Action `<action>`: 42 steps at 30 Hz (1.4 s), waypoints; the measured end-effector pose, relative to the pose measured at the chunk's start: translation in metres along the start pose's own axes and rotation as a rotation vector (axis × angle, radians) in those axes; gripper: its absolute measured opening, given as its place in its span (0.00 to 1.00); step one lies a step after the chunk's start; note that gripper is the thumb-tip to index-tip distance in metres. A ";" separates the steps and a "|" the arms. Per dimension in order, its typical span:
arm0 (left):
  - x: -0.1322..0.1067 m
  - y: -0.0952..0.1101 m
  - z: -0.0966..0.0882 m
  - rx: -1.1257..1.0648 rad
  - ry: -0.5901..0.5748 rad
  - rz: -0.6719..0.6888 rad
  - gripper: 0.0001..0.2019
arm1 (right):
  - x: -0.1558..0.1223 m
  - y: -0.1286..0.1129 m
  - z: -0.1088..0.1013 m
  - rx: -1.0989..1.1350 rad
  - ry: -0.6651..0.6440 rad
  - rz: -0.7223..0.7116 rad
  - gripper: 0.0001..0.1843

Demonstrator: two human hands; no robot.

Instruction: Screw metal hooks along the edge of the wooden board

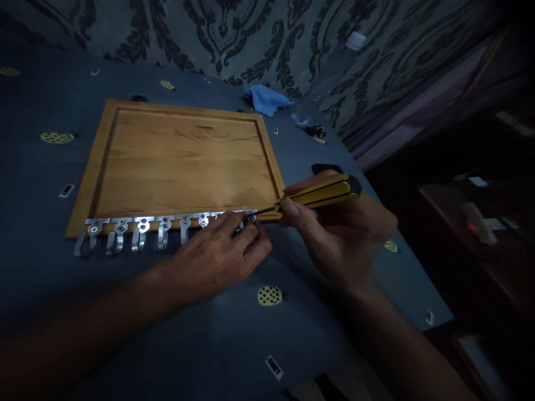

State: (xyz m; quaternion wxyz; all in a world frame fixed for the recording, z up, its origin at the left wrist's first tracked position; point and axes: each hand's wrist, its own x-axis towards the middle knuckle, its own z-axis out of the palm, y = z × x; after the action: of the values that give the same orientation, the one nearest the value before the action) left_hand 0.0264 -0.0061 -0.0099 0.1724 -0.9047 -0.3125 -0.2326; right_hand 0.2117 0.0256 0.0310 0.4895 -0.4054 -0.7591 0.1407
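A wooden board (179, 161) lies flat on a blue cloth. A metal rail of several hooks (137, 225) runs along its near edge. My right hand (338, 228) is closed round a yellow-and-black screwdriver (321, 194), whose thin tip points left at the rail's right end. My left hand (217, 253) rests on the rail's right end, its fingers curled and pressed on a hook beside the screwdriver tip. The hooks under that hand are hidden.
A crumpled blue rag (265, 99) lies beyond the board's far right corner, with a clear plastic bottle (330, 72) and a small dark object (315, 131) near it. The blue cloth (42, 184) has yellow spotted marks. The table's right edge drops off into a dark room.
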 end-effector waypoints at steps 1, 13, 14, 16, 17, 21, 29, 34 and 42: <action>0.000 0.000 0.000 0.004 0.001 0.000 0.10 | 0.000 0.000 0.000 -0.004 0.008 -0.006 0.06; -0.001 0.001 0.001 0.005 0.008 -0.015 0.10 | 0.000 -0.002 -0.002 -0.053 0.038 -0.011 0.04; -0.001 0.001 0.002 0.006 0.010 -0.015 0.10 | 0.001 -0.002 -0.002 -0.073 0.043 -0.018 0.05; -0.001 0.001 0.002 0.005 0.009 -0.009 0.10 | 0.002 -0.003 -0.003 -0.098 0.048 -0.025 0.06; -0.001 0.001 0.002 0.004 0.007 -0.007 0.10 | 0.002 -0.003 -0.003 -0.104 0.049 -0.025 0.06; -0.001 0.001 0.001 0.003 0.004 -0.014 0.10 | 0.002 -0.003 -0.003 -0.093 0.056 -0.012 0.06; 0.000 0.000 0.000 -0.002 0.000 -0.004 0.10 | 0.000 0.000 -0.002 -0.060 0.039 0.008 0.04; -0.001 0.001 0.002 -0.002 0.002 -0.008 0.09 | 0.000 0.000 -0.001 -0.003 0.020 0.047 0.05; 0.000 0.000 0.000 0.001 0.001 0.002 0.09 | 0.010 -0.005 -0.010 0.145 -0.090 0.139 0.08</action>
State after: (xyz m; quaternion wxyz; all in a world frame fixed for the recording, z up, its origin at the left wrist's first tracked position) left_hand 0.0264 -0.0062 -0.0097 0.1734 -0.9048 -0.3116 -0.2328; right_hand 0.2157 0.0287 0.0451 0.4721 -0.4137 -0.7383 0.2469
